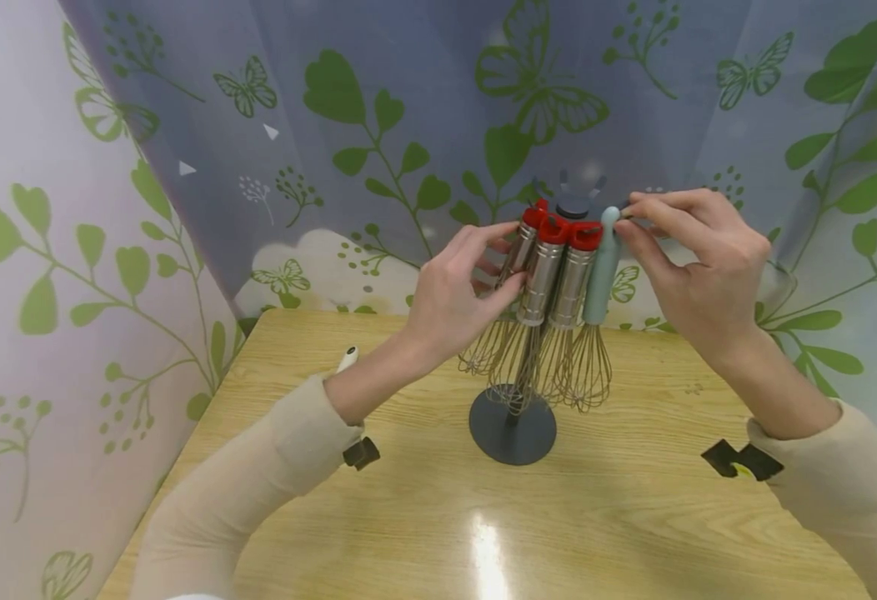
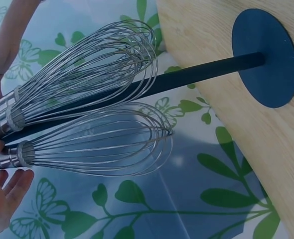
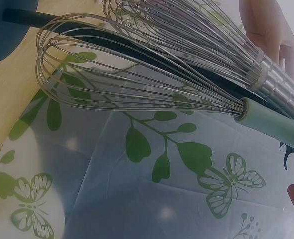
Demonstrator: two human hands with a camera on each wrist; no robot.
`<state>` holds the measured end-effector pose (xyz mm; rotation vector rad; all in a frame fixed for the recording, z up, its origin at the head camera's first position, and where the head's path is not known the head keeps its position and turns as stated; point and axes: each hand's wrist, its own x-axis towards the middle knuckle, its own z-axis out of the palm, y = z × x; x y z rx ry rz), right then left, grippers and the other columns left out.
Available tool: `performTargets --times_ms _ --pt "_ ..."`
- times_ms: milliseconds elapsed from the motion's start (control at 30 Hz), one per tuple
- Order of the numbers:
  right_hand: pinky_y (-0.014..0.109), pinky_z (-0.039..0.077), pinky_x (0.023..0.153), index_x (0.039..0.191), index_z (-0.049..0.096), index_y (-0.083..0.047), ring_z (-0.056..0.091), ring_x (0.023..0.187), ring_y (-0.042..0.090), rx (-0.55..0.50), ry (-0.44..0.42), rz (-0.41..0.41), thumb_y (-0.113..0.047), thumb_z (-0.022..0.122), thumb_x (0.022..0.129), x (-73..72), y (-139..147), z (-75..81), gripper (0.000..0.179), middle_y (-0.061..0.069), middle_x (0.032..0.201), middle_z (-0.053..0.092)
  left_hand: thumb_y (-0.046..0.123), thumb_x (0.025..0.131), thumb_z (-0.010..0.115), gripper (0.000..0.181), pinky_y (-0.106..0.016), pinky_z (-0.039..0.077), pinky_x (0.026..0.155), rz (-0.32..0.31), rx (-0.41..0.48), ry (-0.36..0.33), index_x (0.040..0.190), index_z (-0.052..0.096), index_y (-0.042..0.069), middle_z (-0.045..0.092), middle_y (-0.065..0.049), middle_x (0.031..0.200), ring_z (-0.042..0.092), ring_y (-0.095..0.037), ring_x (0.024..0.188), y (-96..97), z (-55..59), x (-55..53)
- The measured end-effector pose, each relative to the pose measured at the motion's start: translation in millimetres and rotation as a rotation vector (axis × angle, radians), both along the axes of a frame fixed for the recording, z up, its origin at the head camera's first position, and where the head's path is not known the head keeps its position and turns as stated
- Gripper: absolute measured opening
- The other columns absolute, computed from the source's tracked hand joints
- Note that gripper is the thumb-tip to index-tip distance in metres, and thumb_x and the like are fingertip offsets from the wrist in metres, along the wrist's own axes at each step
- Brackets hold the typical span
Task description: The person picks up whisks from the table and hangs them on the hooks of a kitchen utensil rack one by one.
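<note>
A black stand with a round base [image 1: 513, 442] holds several wire whisks hanging around its pole [image 2: 202, 72]. Three of them have steel handles with red tops, such as the front steel whisk [image 1: 542, 283]. On the right hangs a whisk with a pale green handle [image 1: 599, 279]. My left hand [image 1: 461, 292] grips the leftmost steel whisk [image 1: 517, 254], thumb in front and fingers behind. My right hand [image 1: 709, 258] pinches at the tip of the green handle with thumb and forefinger; the small part between them is mostly hidden.
The stand is on a wooden table [image 1: 378, 500], near its back edge. A printed curtain [image 1: 408, 100] hangs close behind and at both sides. A white object with a dark end [image 1: 348, 358] pokes out behind my left forearm. Black hooks [image 1: 577, 192] top the stand.
</note>
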<state>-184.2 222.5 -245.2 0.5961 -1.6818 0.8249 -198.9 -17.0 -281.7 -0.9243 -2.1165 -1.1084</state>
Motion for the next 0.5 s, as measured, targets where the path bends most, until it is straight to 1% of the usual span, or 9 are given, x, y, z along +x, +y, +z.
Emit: performTargets --times_ms 100,333,500 --pt "0.004 0.039 0.081 0.092 0.082 0.001 0.074 0.099 0.008 -0.001 0.0 0.001 -0.056 0.073 0.095 0.0 0 0.1 0.058 0.025 0.094 0.078 0.01 0.096 0.076 0.045 -0.022 0.063 0.072 -0.004 0.005 0.003 0.139 0.063 0.004 0.071 -0.013 0.114 0.075 -0.021 0.087 -0.8 -0.4 0.4" --pt "0.003 0.04 0.082 0.092 0.083 0.001 0.074 0.099 0.006 0.0 -0.001 0.005 -0.056 0.073 0.095 0.3 0 0.1 0.059 0.025 0.094 0.078 0.011 0.098 0.074 0.037 -0.03 0.065 0.07 -0.023 0.038 0.048 0.133 0.067 0.002 0.073 -0.015 0.109 0.076 -0.023 0.085 -2.2 2.6 -0.4" --pt "0.003 0.042 0.084 0.092 0.082 0.002 0.074 0.098 0.007 0.001 0.0 0.005 -0.055 0.074 0.095 0.3 0 0.8 0.057 0.025 0.093 0.078 0.015 0.099 0.074 0.033 -0.027 0.064 0.069 -0.01 0.025 0.082 0.128 0.07 0.001 0.075 -0.013 0.104 0.075 -0.022 0.082 -5.2 10.0 -2.1"
